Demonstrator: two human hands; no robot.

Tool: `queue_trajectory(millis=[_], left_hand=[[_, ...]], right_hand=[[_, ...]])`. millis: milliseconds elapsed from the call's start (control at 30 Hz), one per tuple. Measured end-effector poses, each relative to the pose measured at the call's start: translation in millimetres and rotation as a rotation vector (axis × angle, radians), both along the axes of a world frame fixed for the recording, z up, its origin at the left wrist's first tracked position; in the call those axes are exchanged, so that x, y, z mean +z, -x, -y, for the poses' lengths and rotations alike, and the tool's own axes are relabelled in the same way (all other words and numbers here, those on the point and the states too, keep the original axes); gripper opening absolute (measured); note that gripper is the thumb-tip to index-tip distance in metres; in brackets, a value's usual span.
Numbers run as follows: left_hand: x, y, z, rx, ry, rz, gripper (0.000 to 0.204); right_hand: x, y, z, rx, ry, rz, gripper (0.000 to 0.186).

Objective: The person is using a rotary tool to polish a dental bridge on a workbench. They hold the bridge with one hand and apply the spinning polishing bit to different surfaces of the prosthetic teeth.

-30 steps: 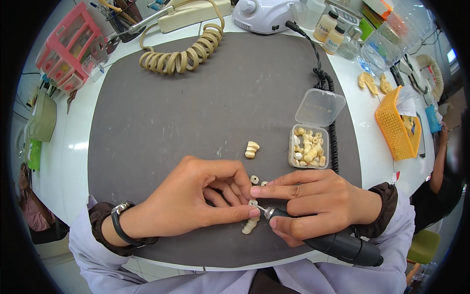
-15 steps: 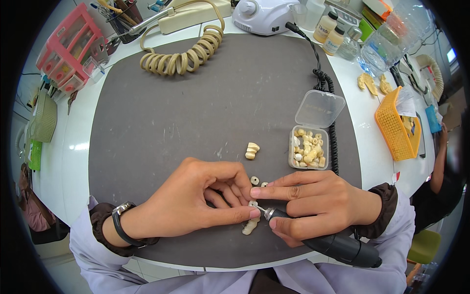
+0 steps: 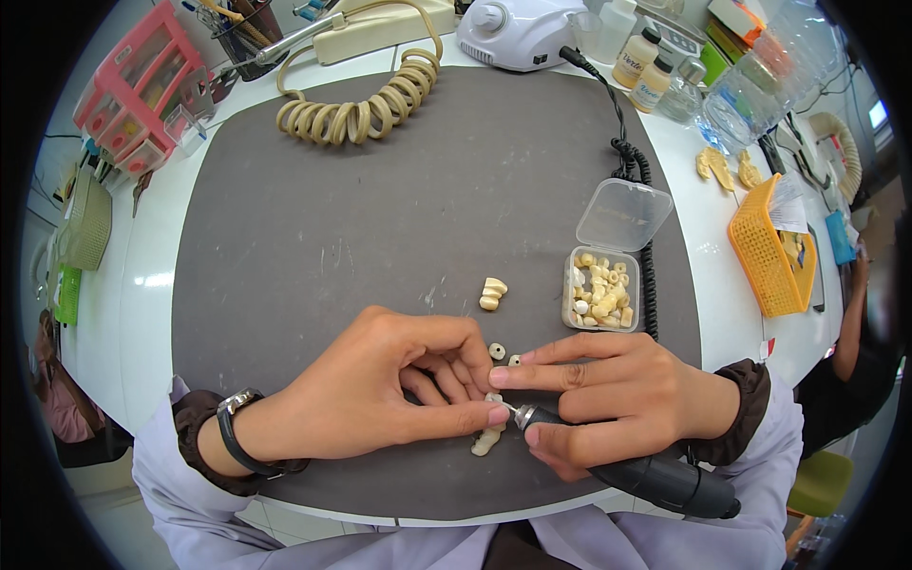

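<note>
Between the thumb and fingers of my left hand (image 3: 404, 385) is a small whitish dental crown (image 3: 495, 400), pinched and partly hidden. My right hand (image 3: 622, 389) is closed around a black rotary handpiece (image 3: 670, 483), held like a pen. Its thin bur (image 3: 510, 408) meets or nearly meets the crown; contact is hard to tell. My right fingertips rest against my left ones. A cream tooth-shaped piece (image 3: 488, 440) shows just under my left thumb, on the grey mat (image 3: 399, 228). Two small ring-like crowns (image 3: 497, 351) lie beyond the fingertips, one partly covered by my right hand.
A joined tooth piece (image 3: 492, 294) lies farther up the mat. An open clear box (image 3: 601, 290) of tooth pieces stands right of it, beside a coiled black cord (image 3: 648, 256). At the back are a beige coiled cable (image 3: 356, 114) and white control unit (image 3: 518, 33); an orange basket (image 3: 765, 252) stands right.
</note>
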State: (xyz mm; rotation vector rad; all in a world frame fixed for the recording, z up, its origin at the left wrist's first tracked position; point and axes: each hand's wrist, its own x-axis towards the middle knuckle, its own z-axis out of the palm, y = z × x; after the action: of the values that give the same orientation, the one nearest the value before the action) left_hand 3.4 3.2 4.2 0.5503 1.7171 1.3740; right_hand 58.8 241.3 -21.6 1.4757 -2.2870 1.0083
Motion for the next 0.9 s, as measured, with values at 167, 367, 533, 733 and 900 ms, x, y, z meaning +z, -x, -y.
queue_trajectory(millis=[167, 367, 533, 733, 900], left_hand=[[1.1, -0.9, 1.3, 0.003, 0.005, -0.004, 0.018], [-0.7, 0.3, 0.5, -0.004, -0.002, -0.014, 0.017], [-0.8, 0.3, 0.4, -0.001, -0.005, -0.016, 0.017], [0.0, 0.5, 0.1, 0.004, 0.003, -0.021, 0.018], [-0.5, -0.1, -0.3, 0.009, -0.001, -0.020, 0.018]], right_hand=[[1.3, 0.2, 1.5, 0.001, -0.008, -0.020, 0.009], [-0.1, 0.2, 0.5, -0.003, -0.002, 0.015, 0.013], [2.9, 1.1, 0.5, 0.001, -0.013, 0.013, 0.014], [2.0, 0.9, 0.7, -0.002, 0.000, 0.017, 0.014], [0.9, 0.1, 1.0, -0.007, 0.008, 0.014, 0.014]])
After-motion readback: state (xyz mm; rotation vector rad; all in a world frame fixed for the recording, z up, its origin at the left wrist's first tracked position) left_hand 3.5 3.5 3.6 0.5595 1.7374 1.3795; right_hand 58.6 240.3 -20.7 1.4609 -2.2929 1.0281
